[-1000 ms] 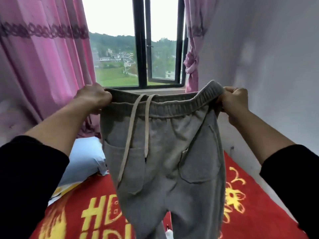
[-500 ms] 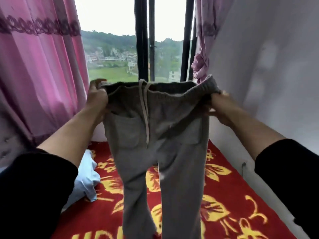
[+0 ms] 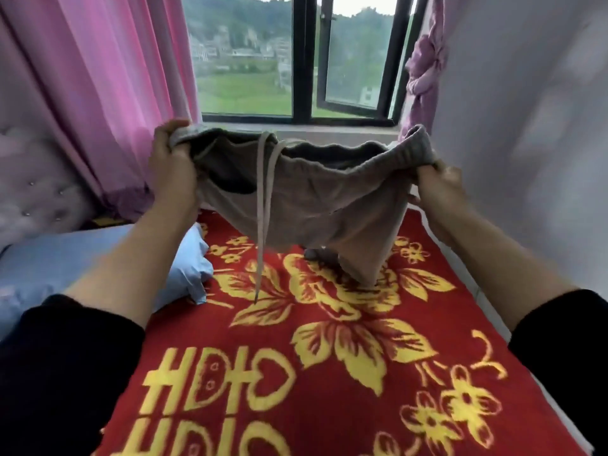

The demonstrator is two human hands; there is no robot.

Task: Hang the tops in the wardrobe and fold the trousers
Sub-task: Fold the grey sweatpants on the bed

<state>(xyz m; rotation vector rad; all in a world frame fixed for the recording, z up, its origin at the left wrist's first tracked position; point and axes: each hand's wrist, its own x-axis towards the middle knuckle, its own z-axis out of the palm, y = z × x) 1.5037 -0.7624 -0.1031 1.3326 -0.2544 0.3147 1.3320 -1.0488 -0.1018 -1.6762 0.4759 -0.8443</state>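
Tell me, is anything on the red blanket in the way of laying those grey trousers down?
Nothing visible. Left hand and right hand hold the trousers over the red blanket; a blue pillow lies aside, left.

Near left, red blanket (image 3: 467, 327): large yellow characters (image 3: 217, 383), upside down to me; I read double-happiness signs, the nearest row cropped.

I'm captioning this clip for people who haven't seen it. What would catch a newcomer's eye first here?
The grey trousers, held up by the waistband in mid-frame, with the left hand gripping one end, the right hand the other, and the drawstring dangling. Beneath them the red blanket with big yellow flowers fills the lower frame. A pink curtain hangs at upper left beside the window.
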